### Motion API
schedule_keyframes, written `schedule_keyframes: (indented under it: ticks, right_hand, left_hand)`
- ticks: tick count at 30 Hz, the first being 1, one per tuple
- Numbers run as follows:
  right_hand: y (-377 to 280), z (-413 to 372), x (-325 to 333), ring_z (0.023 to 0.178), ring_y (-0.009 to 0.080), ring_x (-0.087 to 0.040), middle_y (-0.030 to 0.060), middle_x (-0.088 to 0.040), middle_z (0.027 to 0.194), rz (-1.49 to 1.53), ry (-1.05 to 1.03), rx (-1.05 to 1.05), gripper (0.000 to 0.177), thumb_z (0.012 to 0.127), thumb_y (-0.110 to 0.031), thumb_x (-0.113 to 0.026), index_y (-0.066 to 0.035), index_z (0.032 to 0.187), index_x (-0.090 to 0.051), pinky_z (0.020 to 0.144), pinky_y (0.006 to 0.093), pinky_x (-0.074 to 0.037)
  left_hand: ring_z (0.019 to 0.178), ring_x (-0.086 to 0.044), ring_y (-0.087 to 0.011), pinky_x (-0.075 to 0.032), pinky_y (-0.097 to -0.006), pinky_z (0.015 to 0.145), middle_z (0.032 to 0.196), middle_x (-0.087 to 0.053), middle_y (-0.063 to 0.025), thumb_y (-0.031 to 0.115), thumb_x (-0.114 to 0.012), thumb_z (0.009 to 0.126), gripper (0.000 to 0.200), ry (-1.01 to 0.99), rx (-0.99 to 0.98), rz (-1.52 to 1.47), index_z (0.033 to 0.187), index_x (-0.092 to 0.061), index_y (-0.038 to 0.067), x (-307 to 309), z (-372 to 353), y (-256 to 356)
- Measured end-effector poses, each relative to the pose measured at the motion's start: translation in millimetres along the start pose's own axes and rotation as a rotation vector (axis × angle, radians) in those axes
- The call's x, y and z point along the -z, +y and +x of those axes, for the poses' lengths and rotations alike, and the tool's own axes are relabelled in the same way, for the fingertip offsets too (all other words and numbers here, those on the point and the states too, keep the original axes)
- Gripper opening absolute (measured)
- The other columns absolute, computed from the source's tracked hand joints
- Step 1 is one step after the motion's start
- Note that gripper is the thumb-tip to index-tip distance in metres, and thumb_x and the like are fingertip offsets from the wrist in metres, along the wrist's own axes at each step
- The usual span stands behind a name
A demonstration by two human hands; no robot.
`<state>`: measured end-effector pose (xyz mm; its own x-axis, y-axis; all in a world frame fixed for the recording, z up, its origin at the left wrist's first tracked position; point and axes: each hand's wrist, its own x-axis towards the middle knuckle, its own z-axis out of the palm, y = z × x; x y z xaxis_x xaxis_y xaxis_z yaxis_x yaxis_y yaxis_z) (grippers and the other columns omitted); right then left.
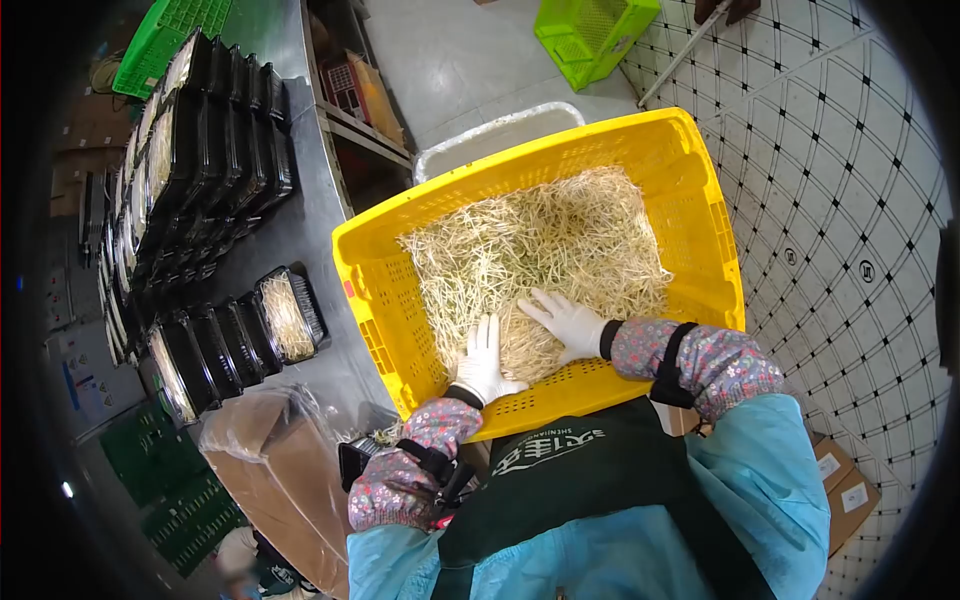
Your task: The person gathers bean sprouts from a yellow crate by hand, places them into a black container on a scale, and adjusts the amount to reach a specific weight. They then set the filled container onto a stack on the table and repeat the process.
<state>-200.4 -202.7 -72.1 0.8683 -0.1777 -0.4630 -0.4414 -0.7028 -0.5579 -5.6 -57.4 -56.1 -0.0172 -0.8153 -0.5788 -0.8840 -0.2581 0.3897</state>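
Note:
A big yellow perforated crate stands before me, holding a thick layer of pale, thin bean sprouts. My left hand, in a white glove, rests on the sprouts near the crate's front left, fingers stretched out. Further right, my right hand lies on them too, its gloved fingers spread and pointing left. Neither hand grips anything; the fingertips touch the top of the sprouts.
Left of the crate, a metal table bears stacked black trays and a sprout-filled tray. A plastic-covered cardboard box is at lower left. Behind are a white tub and a green crate. Another person shows at lower left.

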Motion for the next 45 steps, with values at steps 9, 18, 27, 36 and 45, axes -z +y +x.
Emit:
schedule_keyframes:
  ticks: [9, 18, 27, 36, 45]
  right_hand:
    - [20.5, 32.9, -1.3, 0.096, 0.0363, -0.066, 0.0183, -0.063, 0.110, 0.086, -0.022, -0.034, 0.058, 0.080, -0.009, -0.060, -0.005, 0.136, -0.046, 0.081, 0.0436, -0.054]
    - [81.8, 26.7, 74.8, 0.095, 0.0339, -0.067, 0.0173, -0.070, 0.103, 0.450, 0.328, -0.203, 0.030, 0.084, -0.030, -0.064, -0.011, 0.107, -0.068, 0.085, 0.0417, -0.052]
    - [48.2, 96.0, 21.5, 0.123, 0.0378, -0.054, 0.0312, -0.050, 0.136, 0.336, -0.014, -0.084, 0.093, 0.078, -0.019, -0.069, 0.006, 0.151, -0.018, 0.103, 0.0375, -0.044]
    - [50.3, 11.5, 42.4, 0.103, 0.0320, -0.064, 0.0135, -0.067, 0.110, 0.322, 0.221, -0.150, 0.041, 0.083, -0.027, -0.067, -0.012, 0.121, -0.063, 0.089, 0.0403, -0.051]
    - [18.2, 11.0, 11.3, 0.087, 0.0281, -0.066, 0.0064, -0.069, 0.092, 0.300, 0.123, -0.186, 0.025, 0.083, -0.038, -0.066, -0.016, 0.094, -0.071, 0.077, 0.0409, -0.052]
  left_hand:
    - [0.099, -0.065, -0.0372, -0.052, -0.0429, 0.085, 0.113, -0.064, -0.0240, 0.033, -0.084, 0.064, 0.089, 0.053, 0.218, -0.211, 0.139, -0.043, 0.011, 8.1, 21.0, 0.7]
    - [0.104, -0.063, -0.0318, -0.053, -0.0432, 0.082, 0.116, -0.061, -0.0129, 0.026, -0.078, 0.069, 0.073, 0.136, 0.040, -0.024, 0.135, -0.048, 0.016, 35.7, -12.6, -14.0]
    - [0.138, -0.035, -0.0346, -0.035, -0.0590, 0.104, 0.154, -0.032, -0.0121, 0.008, -0.075, 0.066, 0.098, 0.126, -0.176, 0.211, 0.152, -0.029, 0.020, 28.4, 24.5, 24.7]
    - [0.142, -0.030, -0.0363, -0.028, -0.0387, 0.116, 0.153, -0.034, -0.0197, 0.010, -0.074, 0.075, 0.084, 0.383, 0.017, -0.458, 0.149, -0.034, 0.004, 7.6, -32.9, -21.2]
    - [0.131, -0.048, -0.0313, -0.035, -0.0365, 0.112, 0.137, -0.054, -0.0197, 0.010, -0.067, 0.085, 0.054, 0.523, 0.108, -0.626, 0.136, -0.051, 0.002, 10.4, -59.9, -19.3]
